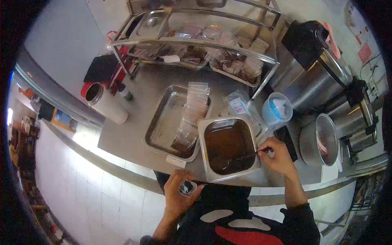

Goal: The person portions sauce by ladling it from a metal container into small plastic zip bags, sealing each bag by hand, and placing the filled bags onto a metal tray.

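My left hand (177,195), at the front edge of the counter, is closed around a small clear cup (187,188) with something dark and white in it. To the right, my right hand (276,155) pinches the handle of a thin utensil (249,155) that reaches into a square metal container (206,163). Dark brown content (228,143) lies in this container; the utensil's far end is hard to make out there. Just left of it, a metal tray (157,122) bears a row of clear packets (196,108) with dark matter at their lower end.
Behind stands a metal rack (196,41) with trays of packets. A white cylinder (108,107) is at the left. At the right are a blue-and-white tub (277,109), a black flat object (287,143), a round metal pot (314,141) and steel vessels (314,85).
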The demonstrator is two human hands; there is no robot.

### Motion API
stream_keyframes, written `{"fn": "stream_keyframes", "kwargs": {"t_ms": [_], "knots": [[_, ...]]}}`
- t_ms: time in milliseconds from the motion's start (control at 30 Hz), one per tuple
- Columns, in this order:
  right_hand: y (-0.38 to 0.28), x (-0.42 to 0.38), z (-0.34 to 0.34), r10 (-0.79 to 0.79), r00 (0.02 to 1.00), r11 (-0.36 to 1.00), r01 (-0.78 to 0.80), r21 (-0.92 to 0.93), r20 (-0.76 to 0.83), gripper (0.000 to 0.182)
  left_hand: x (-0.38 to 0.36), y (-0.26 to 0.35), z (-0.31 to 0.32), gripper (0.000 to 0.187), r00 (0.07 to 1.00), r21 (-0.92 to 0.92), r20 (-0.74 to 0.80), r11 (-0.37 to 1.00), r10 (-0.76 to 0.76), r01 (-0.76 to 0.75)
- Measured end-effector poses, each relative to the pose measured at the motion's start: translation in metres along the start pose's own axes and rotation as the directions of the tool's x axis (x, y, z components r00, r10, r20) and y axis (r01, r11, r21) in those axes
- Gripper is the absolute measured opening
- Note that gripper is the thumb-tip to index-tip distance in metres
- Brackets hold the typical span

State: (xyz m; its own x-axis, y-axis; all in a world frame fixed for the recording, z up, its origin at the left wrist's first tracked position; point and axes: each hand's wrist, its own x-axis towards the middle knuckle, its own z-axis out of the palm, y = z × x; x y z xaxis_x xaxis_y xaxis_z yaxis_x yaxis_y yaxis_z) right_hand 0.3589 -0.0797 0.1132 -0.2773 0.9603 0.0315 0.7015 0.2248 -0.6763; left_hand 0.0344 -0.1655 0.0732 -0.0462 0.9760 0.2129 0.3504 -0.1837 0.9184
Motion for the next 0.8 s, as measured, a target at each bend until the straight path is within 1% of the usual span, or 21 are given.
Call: {"fn": "stream_keyframes", "kwargs": {"t_ms": [33,133,233,333,433,533,633,733,800], "knots": [[0.002,-0.004,0.001,0.049,0.999,0.998,-0.049,0.033,-0.008,0.015,0.003,0.001,0.001,0.036,1.000,-0.010,0.000,1.000,0.005,-0.005],[0.017,-0.015,0.013,0.073,0.988,0.980,-0.046,0.193,-0.134,0.014,0.011,0.008,0.004,0.036,0.999,0.010,-0.024,0.999,0.040,-0.040],[0.029,-0.022,0.022,0.112,0.979,0.971,-0.071,0.229,-0.170,0.014,0.016,0.006,0.010,0.037,1.000,-0.053,-0.021,0.999,0.007,-0.008],[0.026,-0.024,0.022,0.093,0.973,0.980,-0.053,0.192,-0.209,0.014,0.024,0.007,0.013,0.037,0.999,-0.023,0.007,0.998,0.053,-0.053],[0.025,-0.025,0.019,0.101,0.966,0.984,-0.063,0.164,-0.237,0.015,0.026,0.006,0.016,0.037,0.999,-0.084,0.029,0.996,0.021,-0.019],[0.034,-0.027,0.026,0.103,0.963,0.980,-0.055,0.193,-0.249,0.015,0.029,0.010,0.020,0.035,1.000,-0.119,-0.012,0.993,0.002,-0.003],[0.028,-0.026,0.018,0.056,0.964,0.986,-0.013,0.166,-0.258,0.016,0.028,0.006,0.021,0.035,1.000,-0.086,0.000,0.996,-0.027,0.027],[0.032,-0.026,0.023,0.072,0.968,0.984,-0.030,0.175,-0.239,0.016,0.029,0.005,0.024,0.034,1.000,-0.081,-0.020,0.997,0.001,-0.003],[0.028,-0.026,0.023,0.082,0.962,0.982,-0.032,0.188,-0.262,0.015,0.033,0.009,0.024,0.034,0.999,-0.062,-0.022,0.997,0.045,-0.046]]}}
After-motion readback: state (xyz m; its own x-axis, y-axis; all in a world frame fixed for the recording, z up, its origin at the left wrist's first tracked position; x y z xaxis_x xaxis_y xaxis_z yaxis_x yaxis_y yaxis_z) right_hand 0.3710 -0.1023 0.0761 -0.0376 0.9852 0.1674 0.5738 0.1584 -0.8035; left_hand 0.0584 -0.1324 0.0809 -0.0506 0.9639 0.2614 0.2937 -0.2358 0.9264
